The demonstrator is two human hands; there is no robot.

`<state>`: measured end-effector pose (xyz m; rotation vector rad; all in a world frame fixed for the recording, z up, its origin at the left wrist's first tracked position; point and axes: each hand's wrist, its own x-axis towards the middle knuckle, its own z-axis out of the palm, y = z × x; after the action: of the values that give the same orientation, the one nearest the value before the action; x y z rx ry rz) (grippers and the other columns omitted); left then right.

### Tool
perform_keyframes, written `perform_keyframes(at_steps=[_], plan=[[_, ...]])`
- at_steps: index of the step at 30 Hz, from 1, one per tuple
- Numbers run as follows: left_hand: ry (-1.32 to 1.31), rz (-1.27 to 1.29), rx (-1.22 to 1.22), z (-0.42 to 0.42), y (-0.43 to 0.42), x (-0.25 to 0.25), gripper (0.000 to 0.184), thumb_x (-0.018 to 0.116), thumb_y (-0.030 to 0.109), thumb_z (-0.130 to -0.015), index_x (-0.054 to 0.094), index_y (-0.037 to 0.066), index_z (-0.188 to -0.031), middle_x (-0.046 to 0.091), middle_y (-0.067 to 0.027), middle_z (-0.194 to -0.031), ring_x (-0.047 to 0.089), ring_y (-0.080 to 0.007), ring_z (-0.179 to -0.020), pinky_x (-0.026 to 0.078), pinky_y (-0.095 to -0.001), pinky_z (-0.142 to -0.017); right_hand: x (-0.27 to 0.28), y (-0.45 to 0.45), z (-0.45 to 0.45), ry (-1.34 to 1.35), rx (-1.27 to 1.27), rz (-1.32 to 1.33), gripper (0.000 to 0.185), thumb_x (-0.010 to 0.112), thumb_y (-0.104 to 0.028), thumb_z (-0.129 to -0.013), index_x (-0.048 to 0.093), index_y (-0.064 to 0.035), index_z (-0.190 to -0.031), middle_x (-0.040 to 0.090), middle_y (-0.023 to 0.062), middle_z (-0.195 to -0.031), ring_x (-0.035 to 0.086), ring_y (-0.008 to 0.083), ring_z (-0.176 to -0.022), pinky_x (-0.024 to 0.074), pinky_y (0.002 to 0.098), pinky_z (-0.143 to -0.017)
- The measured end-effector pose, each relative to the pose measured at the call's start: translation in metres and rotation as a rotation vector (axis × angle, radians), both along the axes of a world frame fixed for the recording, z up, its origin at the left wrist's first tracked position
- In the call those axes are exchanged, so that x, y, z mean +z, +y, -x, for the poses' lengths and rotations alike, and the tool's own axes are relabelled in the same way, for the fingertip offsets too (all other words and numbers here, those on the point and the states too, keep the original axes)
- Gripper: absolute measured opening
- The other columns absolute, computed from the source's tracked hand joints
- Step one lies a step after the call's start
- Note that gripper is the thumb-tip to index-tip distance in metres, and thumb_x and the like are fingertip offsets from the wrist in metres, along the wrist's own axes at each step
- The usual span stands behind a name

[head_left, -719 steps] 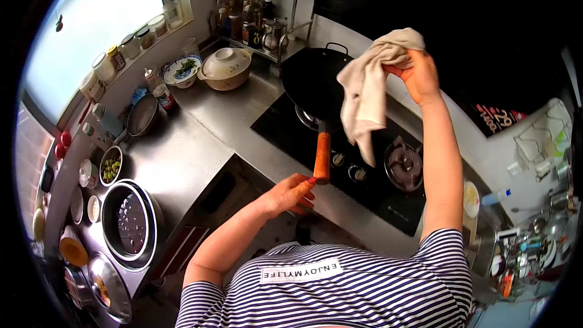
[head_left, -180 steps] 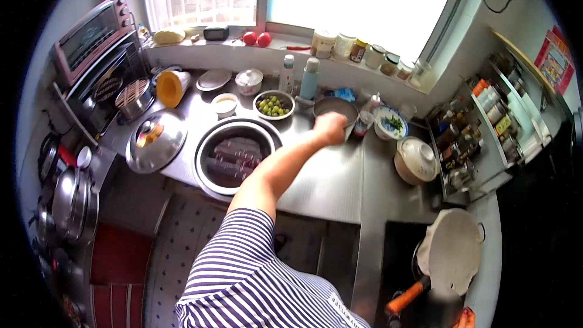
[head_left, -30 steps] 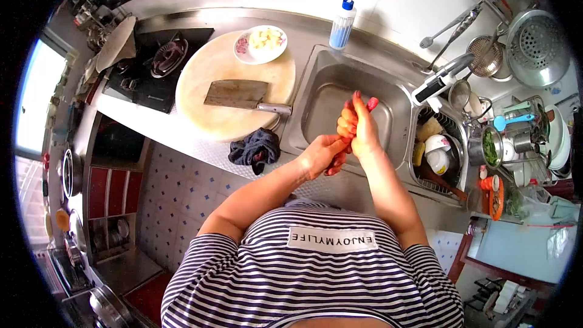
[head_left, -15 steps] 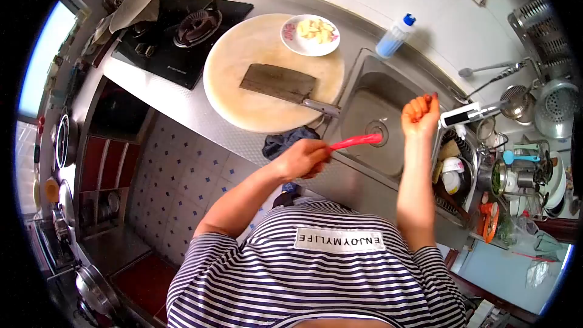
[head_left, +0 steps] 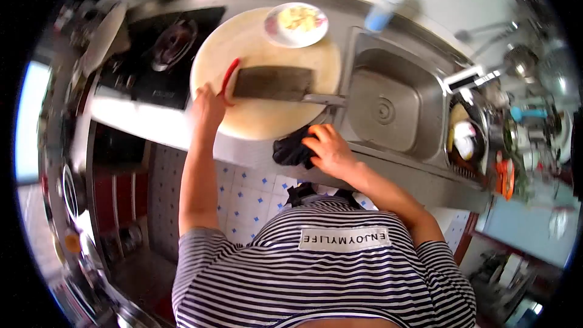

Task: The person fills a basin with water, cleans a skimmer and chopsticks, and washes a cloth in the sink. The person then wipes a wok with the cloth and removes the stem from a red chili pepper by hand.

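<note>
On the left of the round cutting board (head_left: 267,126), my left hand (head_left: 208,109) is closed at a long, curved red chili pepper (head_left: 228,79), its fingers partly blurred. The pepper's upper end points away from me, beside the blade of a cleaver (head_left: 273,82) lying flat on the board. The cleaver's handle reaches right, over the board's edge to the sink rim. My right hand (head_left: 331,150) is closed on a dark cloth (head_left: 293,149) at the counter's front edge. At the back of the board stands a white dish (head_left: 280,37) of pale yellow cut pieces.
A metal sink (head_left: 419,106) is right of the board, with a blue-capped bottle (head_left: 382,9) behind it. To the left is a black gas stove (head_left: 143,79). Dishes in a rack (head_left: 464,140) and hanging utensils crowd the far right.
My left hand has carried the chili pepper leftward from near the sink to the board. My right hand has come down from above the sink's right side onto the dark cloth. The view has shifted.
</note>
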<state>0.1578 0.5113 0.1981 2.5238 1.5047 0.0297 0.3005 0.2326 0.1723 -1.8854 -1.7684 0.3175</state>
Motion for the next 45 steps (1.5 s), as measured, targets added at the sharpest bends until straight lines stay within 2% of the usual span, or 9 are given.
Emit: perform_keyframes(at_steps=[8, 17, 23, 27, 31, 34, 40, 42, 45], plan=[[-0.711, -0.004, -0.439, -0.02, -0.087, -0.003, 0.028, 0.051, -0.002, -0.077, 0.049, -0.001, -0.104, 0.054, -0.0141, -0.089, 0.053, -0.0236, -0.064, 0.044, -0.0326, -0.057, -0.009, -0.105, -0.021, 0.019, -0.256, -0.073, 0.029, 0.065, -0.014, -0.05, 0.056, -0.0088, -0.077, 0.049, 0.007, -0.088, 0.046, 0.0263, -0.084, 0.0418, 0.0365, -0.069], [-0.688, 0.395, -0.775, -0.047, -0.197, -0.004, 0.025, 0.045, -0.007, -0.075, 0.052, -0.002, -0.098, 0.055, -0.0115, -0.082, 0.055, -0.0168, -0.062, 0.044, -0.0255, -0.051, -0.017, -0.346, -0.085, -0.286, -1.164, 0.129, 0.033, 0.066, -0.014, -0.058, 0.058, -0.01, -0.089, 0.052, 0.011, -0.096, 0.048, 0.0305, -0.093, 0.0414, 0.042, -0.079], [-0.541, 0.346, -1.253, -0.069, -0.309, 0.019, 0.023, 0.052, -0.005, -0.07, 0.055, 0.0, -0.093, 0.055, -0.0153, -0.084, 0.055, -0.0267, -0.067, 0.045, -0.0328, -0.058, 0.023, -0.374, -0.059, -0.286, -1.091, 0.145, 0.05, 0.07, -0.014, -0.048, 0.057, -0.007, -0.095, 0.054, 0.0132, -0.098, 0.048, 0.0303, -0.096, 0.038, 0.0407, -0.083], [-0.211, 0.311, -1.559, -0.06, -0.396, 0.023, 0.022, 0.055, 0.004, -0.072, 0.057, 0.003, -0.094, 0.056, -0.0138, -0.083, 0.056, -0.0295, -0.07, 0.046, -0.0371, -0.062, -0.013, -0.416, 0.031, -0.42, -1.021, -0.482, 0.037, 0.06, -0.013, -0.056, 0.053, -0.0037, -0.091, 0.051, 0.0137, -0.088, 0.048, 0.0322, -0.084, 0.0399, 0.0437, -0.071], [0.038, 0.209, -1.838, -0.015, -0.539, 0.085, 0.022, 0.055, 0.01, -0.076, 0.059, 0.007, -0.098, 0.06, -0.0109, -0.086, 0.059, -0.0283, -0.075, 0.047, -0.0375, -0.067, -0.096, -0.533, 0.162, 0.174, -1.119, 0.071, 0.033, 0.059, -0.021, -0.068, 0.055, -0.0051, -0.097, 0.055, 0.0164, -0.095, 0.051, 0.0316, -0.093, 0.0417, 0.0416, -0.081], [0.422, 0.081, -1.897, -0.033, -0.612, 0.073, 0.021, 0.055, 0.018, -0.079, 0.061, 0.01, -0.097, 0.062, -0.0107, -0.091, 0.059, -0.0267, -0.083, 0.047, -0.0371, -0.073, -0.125, -0.63, 0.271, 0.534, -1.339, 0.628, 0.024, 0.058, -0.025, -0.069, 0.063, -0.0033, -0.08, 0.061, 0.0196, -0.08, 0.058, 0.0347, -0.075, 0.0455, 0.0435, -0.066], [0.473, 0.298, -2.226, -0.101, -0.776, 0.078, 0.029, 0.056, 0.016, -0.08, 0.056, 0.004, -0.106, 0.062, -0.0171, -0.086, 0.06, -0.0255, -0.08, 0.048, -0.0353, -0.069, -0.054, -0.799, 0.384, 0.63, -1.661, 0.41, 0.035, 0.05, -0.032, -0.073, 0.062, 0.0003, -0.071, 0.06, 0.0186, -0.073, 0.058, 0.0343, -0.069, 0.0455, 0.0423, -0.064], [0.554, 1.331, -1.823, -0.112, -0.829, 0.101, 0.031, 0.052, 0.01, -0.081, 0.051, -0.004, -0.108, 0.062, -0.0173, -0.086, 0.061, -0.0271, -0.079, 0.049, -0.038, -0.073, 0.001, -0.836, 0.393, 0.679, -1.724, 0.382, 0.033, 0.05, -0.031, -0.076, 0.062, -0.0009, -0.082, 0.061, 0.0178, -0.081, 0.058, 0.0315, -0.075, 0.0465, 0.0389, -0.064], [0.531, 1.579, -1.83, -0.136, -0.905, 0.117, 0.03, 0.05, 0.005, -0.08, 0.049, -0.01, -0.107, 0.06, -0.0209, -0.09, 0.061, -0.0314, -0.08, 0.049, -0.0422, -0.075, 0.027, -0.892, 0.406, 1.093, -1.765, -0.281, 0.039, 0.049, -0.031, -0.082, 0.054, -0.0019, -0.107, 0.059, 0.0135, -0.1, 0.057, 0.0218, -0.092, 0.0492, 0.0318, -0.071]])
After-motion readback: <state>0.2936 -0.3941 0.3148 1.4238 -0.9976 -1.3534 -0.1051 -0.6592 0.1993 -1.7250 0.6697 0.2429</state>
